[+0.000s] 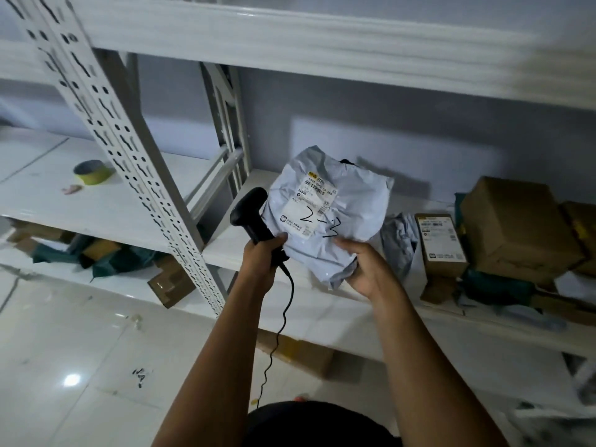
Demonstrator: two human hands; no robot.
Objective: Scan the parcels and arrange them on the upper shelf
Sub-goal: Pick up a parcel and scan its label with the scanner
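White shelf (221, 253): cardboard boxes (512, 221) + grey bag (398, 240) at rt; tape roll (92, 172) lft bay.

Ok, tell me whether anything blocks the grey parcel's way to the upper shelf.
Nothing visible does: only open air lies between the grey parcel in the right hand and the upper shelf, whose top is unseen.

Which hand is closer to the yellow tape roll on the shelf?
Left. The left hand, gripping the barcode scanner, is to the right of the yellow tape roll; the right hand, holding the grey parcel, is farther right.
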